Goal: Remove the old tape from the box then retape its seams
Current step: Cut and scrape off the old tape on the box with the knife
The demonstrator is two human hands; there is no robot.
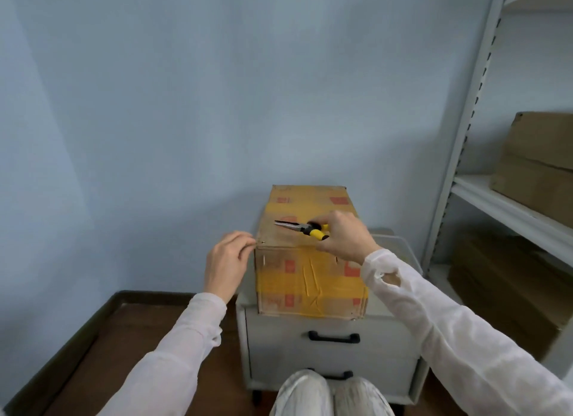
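The cardboard box point(305, 254) sits on top of the small white drawer cabinet point(331, 350) straight ahead of you at 12 o'clock, its long side running away from you toward the pale blue wall point(186, 105). Wide yellow tape point(313, 279) covers much of its near face and runs on over the top, wrinkled near the middle of the front.

Your right hand point(344, 235) hovers over the box's top near its 3 o'clock edge, clenched around the yellow-and-black handles of a pair of needle-nose pliers point(302, 228); the thin metal nose points toward 9 o'clock across the top (whether the tips touch the cardboard cannot be told). Your left hand point(228, 260) is at the box's near 9 o'clock corner, fingers point(245, 245) curled and pinched together right at the top edge; something thin may be between them, but it is too small to be sure.

The cabinet shows 2 drawers with dark handles point(334, 337). A light wire tray point(393, 248) stands just beside the box at 3 o'clock. Farther toward 3 o'clock, a pale metal shelf point(483, 198) carries plain brown cartons point(539, 164). Your knees point(328, 394) show at 6 o'clock, above the dark brown floor point(130, 338).
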